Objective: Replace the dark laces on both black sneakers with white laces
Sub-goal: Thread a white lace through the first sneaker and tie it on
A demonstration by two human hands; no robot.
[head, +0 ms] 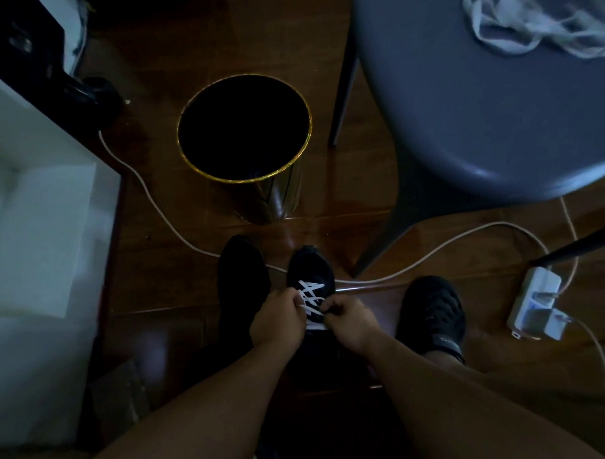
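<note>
On a dim wooden floor [361,199], 2 hands work 1 black sneaker [311,273]. The left hand [278,321] and right hand [350,322] each pinch a white lace [312,294] end. Pulling both ends evenly should seat the crossings flat.

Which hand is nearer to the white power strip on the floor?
Right. The right hand pinches the white lace on the sneaker, on the side toward the power strip; the left hand grips the lace on the sneaker's far side.
</note>
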